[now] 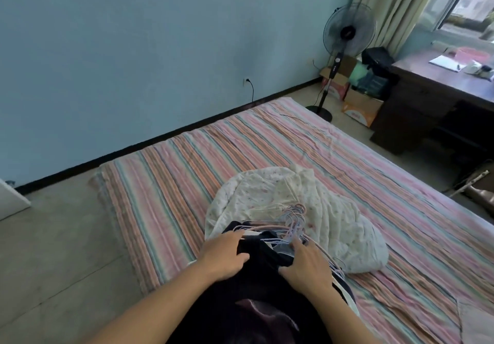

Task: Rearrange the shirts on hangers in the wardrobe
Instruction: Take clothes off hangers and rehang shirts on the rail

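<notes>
Both hands [224, 256] on hangered shirts [267, 266]

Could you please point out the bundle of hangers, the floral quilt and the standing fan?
bundle of hangers [292, 222], head view, on the clustered hooks.
floral quilt [270, 187], head view, upper fold.
standing fan [348, 33], head view, black centre hub.
</notes>
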Tool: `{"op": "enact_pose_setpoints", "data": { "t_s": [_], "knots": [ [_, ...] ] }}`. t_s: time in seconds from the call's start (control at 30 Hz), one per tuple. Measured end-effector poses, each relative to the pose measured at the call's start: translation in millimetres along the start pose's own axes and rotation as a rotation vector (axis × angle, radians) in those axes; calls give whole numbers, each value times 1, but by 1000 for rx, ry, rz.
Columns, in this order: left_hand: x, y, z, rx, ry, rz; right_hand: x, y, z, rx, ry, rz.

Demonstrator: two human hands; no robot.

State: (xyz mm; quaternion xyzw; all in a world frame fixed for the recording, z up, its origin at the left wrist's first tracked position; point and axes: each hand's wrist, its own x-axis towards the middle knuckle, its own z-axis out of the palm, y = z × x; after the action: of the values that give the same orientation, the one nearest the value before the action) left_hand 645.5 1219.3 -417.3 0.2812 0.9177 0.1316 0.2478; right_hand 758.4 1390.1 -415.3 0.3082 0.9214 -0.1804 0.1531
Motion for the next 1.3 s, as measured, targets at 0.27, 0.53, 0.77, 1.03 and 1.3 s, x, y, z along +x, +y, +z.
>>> {"op": "enact_pose_setpoints", "data": {
  "t_s": [0.27,0.53,0.77,1.03,1.3],
  "knots": [
    [-135,-19,-99,-50,270,-46,-111,-100,-72,84,175,-346],
    [-312,-64,-171,20,437,-138,-254,-197,-123,5,182,-737],
    [-476,-107,-191,-12,438,-199,-373,-272,-131,27,142,-1080],
    [-630,-139,-195,-156,652,-416,-483,-359,-118,18,79,-1465],
    [-728,-150,-195,-242,823,-764,-535,-437,-101,-109,-18,-1788]
  ]
}}
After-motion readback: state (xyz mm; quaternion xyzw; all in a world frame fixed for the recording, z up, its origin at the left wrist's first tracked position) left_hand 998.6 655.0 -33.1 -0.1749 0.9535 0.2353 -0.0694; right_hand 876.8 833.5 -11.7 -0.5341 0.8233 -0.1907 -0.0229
